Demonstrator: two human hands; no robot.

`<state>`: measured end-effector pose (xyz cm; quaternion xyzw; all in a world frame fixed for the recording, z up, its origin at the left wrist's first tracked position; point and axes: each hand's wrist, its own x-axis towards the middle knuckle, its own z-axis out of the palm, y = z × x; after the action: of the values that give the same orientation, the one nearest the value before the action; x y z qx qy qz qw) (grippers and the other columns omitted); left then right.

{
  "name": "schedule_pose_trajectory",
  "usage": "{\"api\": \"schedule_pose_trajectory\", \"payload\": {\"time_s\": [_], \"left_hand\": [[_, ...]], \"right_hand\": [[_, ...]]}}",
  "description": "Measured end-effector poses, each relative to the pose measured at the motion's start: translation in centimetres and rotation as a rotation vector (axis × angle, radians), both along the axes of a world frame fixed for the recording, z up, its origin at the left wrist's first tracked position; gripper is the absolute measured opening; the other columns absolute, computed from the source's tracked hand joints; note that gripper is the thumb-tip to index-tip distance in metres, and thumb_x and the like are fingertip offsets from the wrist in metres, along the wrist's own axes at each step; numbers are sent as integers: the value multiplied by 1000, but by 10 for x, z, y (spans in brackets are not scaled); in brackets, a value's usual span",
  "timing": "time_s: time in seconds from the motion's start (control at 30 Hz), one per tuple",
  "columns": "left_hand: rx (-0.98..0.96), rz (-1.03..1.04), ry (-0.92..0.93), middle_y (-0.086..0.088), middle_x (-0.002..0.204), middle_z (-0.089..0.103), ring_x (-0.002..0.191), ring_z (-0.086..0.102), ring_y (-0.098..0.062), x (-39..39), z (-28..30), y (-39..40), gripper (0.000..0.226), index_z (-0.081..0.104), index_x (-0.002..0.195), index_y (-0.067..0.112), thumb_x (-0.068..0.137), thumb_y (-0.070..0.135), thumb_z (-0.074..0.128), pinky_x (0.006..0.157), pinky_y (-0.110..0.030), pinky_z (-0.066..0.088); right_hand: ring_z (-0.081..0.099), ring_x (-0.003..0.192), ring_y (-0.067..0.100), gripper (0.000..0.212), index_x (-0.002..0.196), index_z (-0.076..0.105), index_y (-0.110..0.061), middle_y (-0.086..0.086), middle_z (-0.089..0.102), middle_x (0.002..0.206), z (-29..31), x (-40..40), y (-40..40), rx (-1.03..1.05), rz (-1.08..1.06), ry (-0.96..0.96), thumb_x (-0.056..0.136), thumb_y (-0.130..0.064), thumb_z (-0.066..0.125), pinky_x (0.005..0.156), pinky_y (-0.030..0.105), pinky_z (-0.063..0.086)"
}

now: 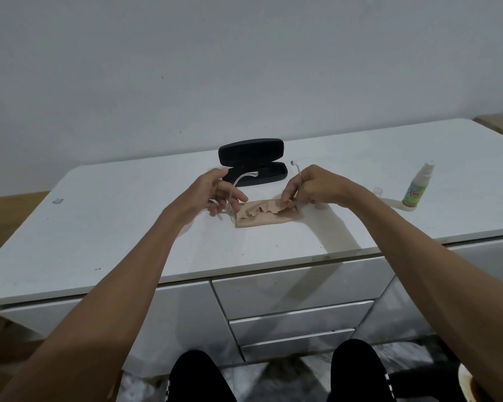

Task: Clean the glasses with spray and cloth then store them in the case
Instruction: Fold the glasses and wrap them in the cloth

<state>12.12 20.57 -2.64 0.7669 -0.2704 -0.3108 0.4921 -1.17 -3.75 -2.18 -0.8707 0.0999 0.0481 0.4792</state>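
One view only, from a camera worn on the person's head. It looks forward and down over a white desk [128,242] from its near edge, facing the bare wall [244,68] behind the far edge. The wide lens bends the desk's edges and takes in both forearms reaching from the bottom corners, the drawer fronts [299,285] under the near edge and the person's knees at the bottom. The desk's left end and far right corner show; its near right end runs out of frame.
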Motion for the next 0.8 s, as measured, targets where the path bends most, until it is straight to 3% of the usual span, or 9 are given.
{"api": "schedule_pose_trajectory", "payload": {"time_s": [0.17,0.27,0.4,0.63,0.73,0.8], "left_hand": [[-196,177,-96,-11,86,75,69,53,-18,-7,-5,6,48,80,91,9,101,37,42,58,-31,37],[-328,362,-296,-3,86,76,71,58,-14,-20,-7,10,26,78,92,20,91,32,55,59,-27,44],[-361,332,-606,5,96,77,81,64,-9,-37,-13,19,18,77,106,22,94,13,68,66,-24,51],[-283,259,-715,6,99,76,81,66,-8,-52,-22,9,28,79,112,27,92,9,73,65,-12,45],[-212,205,-756,8,92,74,81,64,-5,-54,-24,2,31,80,108,30,90,6,74,68,-17,43],[-138,187,-759,14,86,70,82,62,-5,-54,-26,-5,24,82,99,28,86,9,78,69,-22,44]], "right_hand": [[59,78,11,40,100,78,-11,8,69,103,-4,-6,-4,42,-84,-77,77,14,57,61,26,41],[62,81,13,35,98,79,-17,11,73,107,-6,-18,-4,99,-146,-157,71,2,65,65,30,43],[66,86,14,19,82,78,-30,5,76,104,-8,-33,-2,118,-202,-276,71,-15,74,70,36,44],[67,75,11,7,85,80,-31,-6,79,86,-15,-37,4,50,-325,-371,84,-24,83,58,27,49],[64,67,1,6,90,81,-27,-13,76,78,-15,-34,6,24,-331,-376,85,-24,83,57,18,47],[64,67,-5,7,92,81,-24,-11,78,89,-15,-31,7,-34,-323,-392,85,-22,83,58,11,45]]}}
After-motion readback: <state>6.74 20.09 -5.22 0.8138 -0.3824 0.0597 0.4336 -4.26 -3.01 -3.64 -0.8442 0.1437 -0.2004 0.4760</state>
